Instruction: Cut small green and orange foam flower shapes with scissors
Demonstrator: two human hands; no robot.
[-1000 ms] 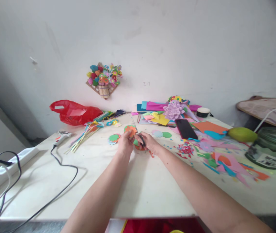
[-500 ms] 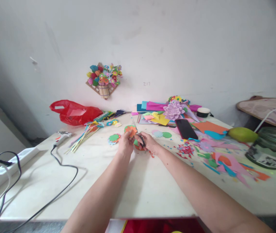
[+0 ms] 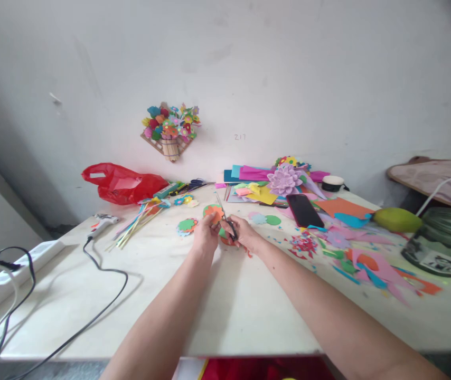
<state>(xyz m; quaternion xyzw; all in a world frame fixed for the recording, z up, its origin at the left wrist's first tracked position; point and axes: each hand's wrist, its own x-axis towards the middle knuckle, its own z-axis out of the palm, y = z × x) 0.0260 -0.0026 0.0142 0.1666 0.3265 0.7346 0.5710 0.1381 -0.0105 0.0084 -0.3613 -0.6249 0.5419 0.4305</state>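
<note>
My left hand (image 3: 205, 236) is closed on an orange paper cut-out (image 3: 213, 212) and holds it up over the white table (image 3: 225, 311). My right hand (image 3: 244, 233) grips a small pair of scissors (image 3: 225, 216), whose blades point up at the orange piece. Both hands meet at the middle of the table. A green and orange paper piece (image 3: 224, 237) lies under them. More round paper flowers (image 3: 186, 225) lie just to the left.
A black phone (image 3: 303, 210) and coloured paper scraps (image 3: 362, 261) lie to the right, with a green fruit (image 3: 395, 219) and a glass jar (image 3: 443, 240). At the left are a red bag (image 3: 124, 183), coloured sticks (image 3: 136, 221) and a glue gun (image 3: 101, 224) with a black cable (image 3: 102, 295).
</note>
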